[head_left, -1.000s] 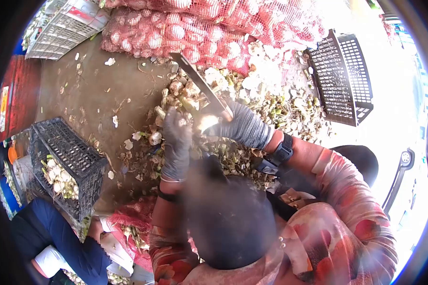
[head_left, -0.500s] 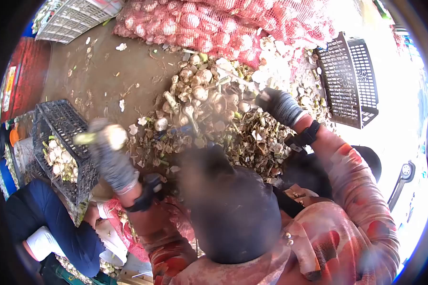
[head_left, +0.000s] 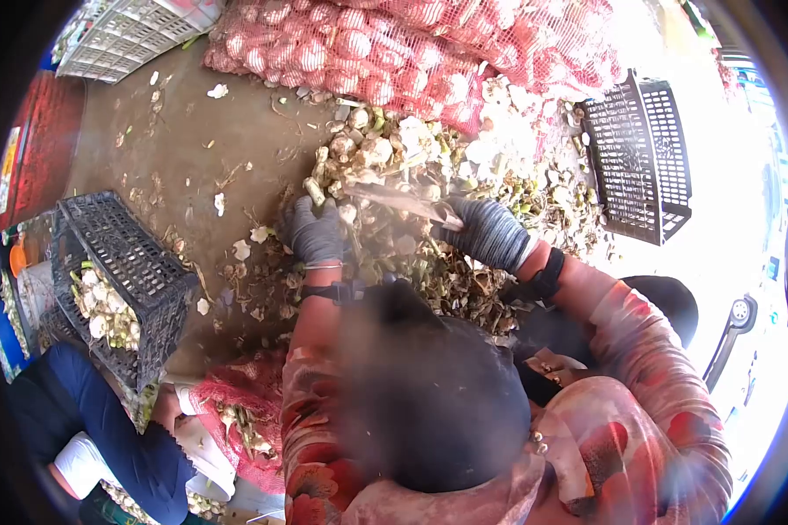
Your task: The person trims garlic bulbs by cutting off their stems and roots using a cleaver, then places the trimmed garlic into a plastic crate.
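Grey-gloved right hand (head_left: 488, 233) gripped a knife (head_left: 396, 199), presumably for control; grip of left hand (head_left: 314, 232) was indeterminable.

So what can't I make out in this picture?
In the head view:
Knife handle: mostly hidden by the right hand.
Whether the left hand grips the garlic stalk: the hand itself obscures it.
Mesh sacks: cut off by the top edge.
Whatever lies beyond the black crate: washed out by glare.
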The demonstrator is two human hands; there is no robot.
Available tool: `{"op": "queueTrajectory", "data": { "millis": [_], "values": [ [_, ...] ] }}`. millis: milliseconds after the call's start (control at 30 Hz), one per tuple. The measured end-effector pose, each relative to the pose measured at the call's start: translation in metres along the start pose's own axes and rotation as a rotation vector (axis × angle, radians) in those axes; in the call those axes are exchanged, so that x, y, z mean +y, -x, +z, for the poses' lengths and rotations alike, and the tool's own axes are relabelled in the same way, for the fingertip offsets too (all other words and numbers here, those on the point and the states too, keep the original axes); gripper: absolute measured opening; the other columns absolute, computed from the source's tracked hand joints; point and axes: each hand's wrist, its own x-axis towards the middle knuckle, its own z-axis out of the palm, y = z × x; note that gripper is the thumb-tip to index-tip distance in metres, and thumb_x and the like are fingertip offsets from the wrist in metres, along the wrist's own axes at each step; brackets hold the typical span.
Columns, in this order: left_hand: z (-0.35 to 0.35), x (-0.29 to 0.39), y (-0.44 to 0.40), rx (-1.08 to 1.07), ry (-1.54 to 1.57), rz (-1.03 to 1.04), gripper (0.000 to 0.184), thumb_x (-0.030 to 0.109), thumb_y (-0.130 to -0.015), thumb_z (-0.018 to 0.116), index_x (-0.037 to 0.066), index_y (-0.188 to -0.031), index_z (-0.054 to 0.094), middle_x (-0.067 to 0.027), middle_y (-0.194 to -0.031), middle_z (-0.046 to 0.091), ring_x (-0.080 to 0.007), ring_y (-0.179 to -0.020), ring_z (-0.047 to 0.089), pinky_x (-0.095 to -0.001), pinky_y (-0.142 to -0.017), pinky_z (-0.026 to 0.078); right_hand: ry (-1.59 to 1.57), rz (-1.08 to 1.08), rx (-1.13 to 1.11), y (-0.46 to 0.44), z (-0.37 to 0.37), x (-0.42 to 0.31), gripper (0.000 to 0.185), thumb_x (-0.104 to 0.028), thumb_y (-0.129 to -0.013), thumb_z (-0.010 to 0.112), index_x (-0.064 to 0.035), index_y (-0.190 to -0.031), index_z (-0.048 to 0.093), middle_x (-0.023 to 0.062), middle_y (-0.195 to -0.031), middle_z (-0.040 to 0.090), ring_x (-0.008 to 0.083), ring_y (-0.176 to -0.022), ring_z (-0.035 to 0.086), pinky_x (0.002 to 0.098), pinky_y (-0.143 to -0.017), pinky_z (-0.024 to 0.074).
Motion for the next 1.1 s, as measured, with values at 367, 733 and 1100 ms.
{"op": "queueTrajectory", "data": {
  "millis": [367, 733, 1100],
  "values": [
    [-0.079, 0.018, 0.043, -0.383, 1.418, -0.048, 0.039, 0.029, -0.101, 0.047, 0.004, -0.130, 0.047, -0.0127, -0.128, 0.055, -0.0238, -0.111, 0.056, -0.0382, -0.095, 0.048, 0.009, -0.209, -0.105, -0.007, -0.027, -0.036, 0.035, -0.042, -0.088, 0.061, -0.0095, -0.101, 0.061, 0.0182, -0.084, 0.066, 0.0384, -0.079, 0.065, 0.0468, -0.068, 0.0502],
    [-0.115, 0.058, 0.068, -0.623, 0.770, 0.204, 0.031, 0.022, -0.091, 0.065, 0.002, -0.113, 0.063, -0.0033, -0.085, 0.067, -0.0096, -0.079, 0.059, -0.0273, -0.073, 0.048, 0.079, -0.071, -0.163, -0.026, -0.001, 0.054, 0.045, -0.044, -0.090, 0.060, -0.0069, -0.115, 0.060, 0.0137, -0.084, 0.067, 0.0283, -0.074, 0.066, 0.0382, -0.070, 0.0534],
    [-0.100, 0.057, 0.051, -0.774, 1.208, 0.293, 0.078, 0.038, -0.087, 0.070, 0.003, -0.145, 0.032, -0.0145, -0.133, 0.052, -0.0222, -0.111, 0.057, -0.0341, -0.096, 0.047, -0.886, 0.312, -0.068, -0.031, -0.002, -0.010, 0.025, -0.025, -0.092, 0.063, -0.0008, -0.095, 0.065, 0.0038, -0.069, 0.061, 0.0111, -0.058, 0.057, 0.0274, -0.049, 0.0446]
  ]
}}
